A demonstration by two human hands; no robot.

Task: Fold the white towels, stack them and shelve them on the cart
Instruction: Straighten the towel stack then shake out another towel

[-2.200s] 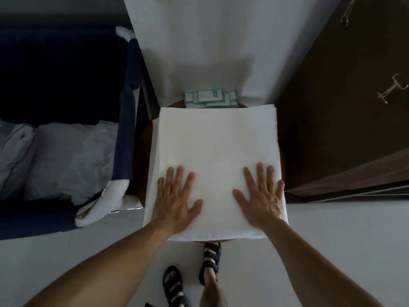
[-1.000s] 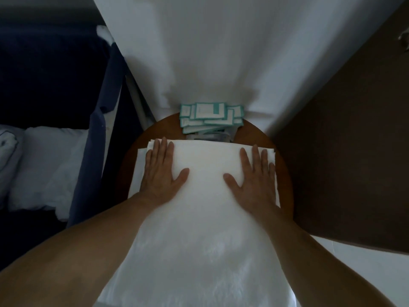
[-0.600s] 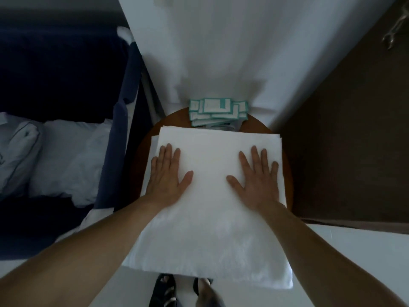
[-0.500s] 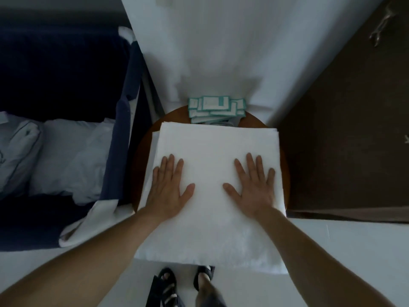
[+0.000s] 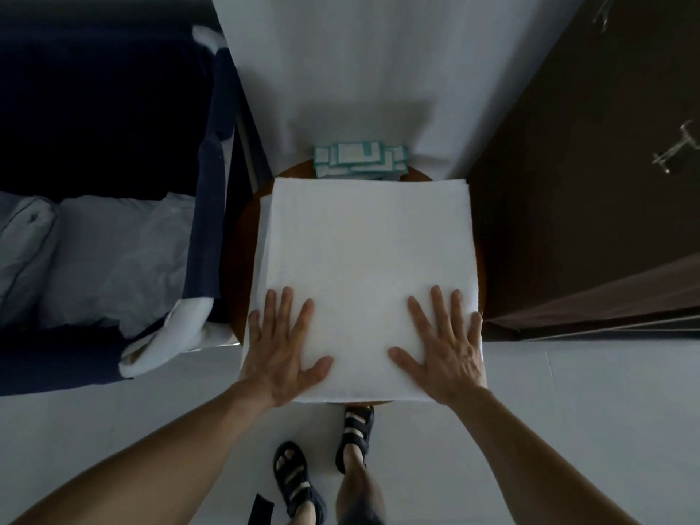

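A folded white towel [image 5: 369, 252] lies square on a small round brown table [image 5: 236, 259], covering nearly all of its top. A second white layer peeks out along the towel's left edge. My left hand [image 5: 282, 348] rests flat on the towel's near left corner, fingers straight and spread. My right hand [image 5: 445, 344] presses flat on the near right corner, fingers straight too. Neither hand grips anything.
A stack of teal-and-white packets [image 5: 360, 162] sits at the table's far edge against a white wall [image 5: 360, 70]. A dark blue linen cart bag [image 5: 113, 240] with crumpled white linen stands left. A dark brown cabinet [image 5: 587, 183] stands right. My sandalled feet [image 5: 325, 456] are below.
Both flat hands have slid along the towel from its far half back to its near corners. The towel now lies fully on the table top.
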